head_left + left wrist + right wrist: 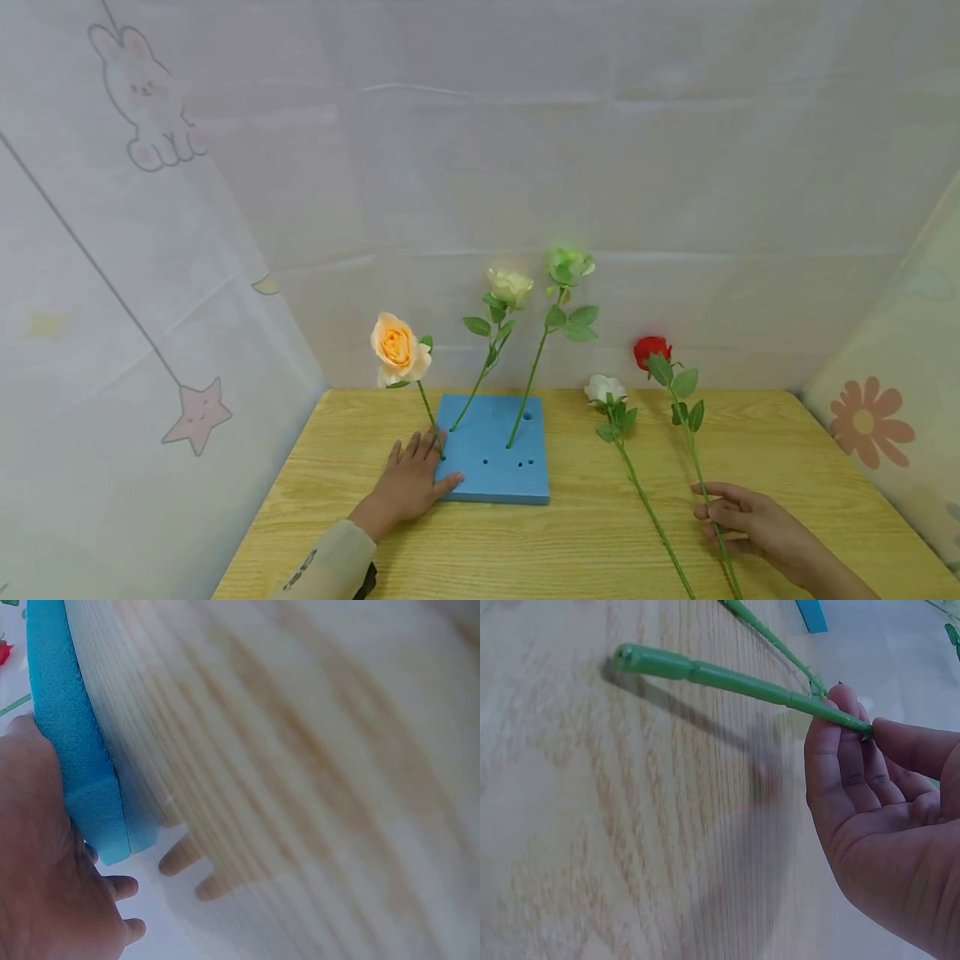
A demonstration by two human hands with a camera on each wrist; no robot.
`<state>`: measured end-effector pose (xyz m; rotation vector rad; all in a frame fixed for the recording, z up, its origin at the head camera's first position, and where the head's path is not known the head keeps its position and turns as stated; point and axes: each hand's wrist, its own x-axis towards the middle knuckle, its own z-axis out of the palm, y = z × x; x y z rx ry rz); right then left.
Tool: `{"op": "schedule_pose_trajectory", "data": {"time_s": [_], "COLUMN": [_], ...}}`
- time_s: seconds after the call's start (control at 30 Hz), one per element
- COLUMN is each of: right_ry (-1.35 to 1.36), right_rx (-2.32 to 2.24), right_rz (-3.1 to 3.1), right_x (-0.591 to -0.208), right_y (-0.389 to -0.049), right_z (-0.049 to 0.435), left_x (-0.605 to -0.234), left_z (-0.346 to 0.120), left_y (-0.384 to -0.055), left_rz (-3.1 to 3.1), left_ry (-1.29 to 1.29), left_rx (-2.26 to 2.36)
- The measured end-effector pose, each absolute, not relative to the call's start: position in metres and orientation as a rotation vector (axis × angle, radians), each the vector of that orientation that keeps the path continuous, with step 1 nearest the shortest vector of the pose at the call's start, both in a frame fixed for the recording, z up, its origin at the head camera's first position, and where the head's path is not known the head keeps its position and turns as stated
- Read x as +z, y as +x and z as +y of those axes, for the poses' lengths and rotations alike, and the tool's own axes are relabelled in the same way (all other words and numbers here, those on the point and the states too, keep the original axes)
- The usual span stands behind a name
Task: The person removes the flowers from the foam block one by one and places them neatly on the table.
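Observation:
My left hand (408, 483) rests against the left edge of a blue foam block (495, 483), thumb over its near corner and fingers stretched along the side. A peach rose (395, 346), a cream rose (510, 287) and a pale green rose (568, 267) stand tilted in holes in the block. On the right, my right hand (757, 529) pinches the green stem of a red rose (651, 353) between thumb and fingers. In the right wrist view, the cut end of that stem (652, 661) points away from the hand, close over the table.
A white rose (604, 390) lies on the wooden table (585, 533) between the block and the red rose. Several more holes show in the block's top. Pale printed cloth (450, 167) hangs behind the table and at both sides.

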<state>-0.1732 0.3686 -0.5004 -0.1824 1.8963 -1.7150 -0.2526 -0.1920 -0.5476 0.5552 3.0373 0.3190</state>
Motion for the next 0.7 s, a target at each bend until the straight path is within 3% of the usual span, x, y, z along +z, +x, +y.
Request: {"op": "schedule_pose_trajectory", "data": {"time_s": [0.7], "right_ry": [-0.204], "right_rx": [-1.805], "right_rz": [1.644], "right_x": [-0.518], "right_y": [-0.180], "right_z": [0.373], "left_x": [-0.545], "left_z": [-0.191], "left_y": [-0.253], "left_rz": [3.033], "left_ry": [0.534], "left_rx": [0.299]}}
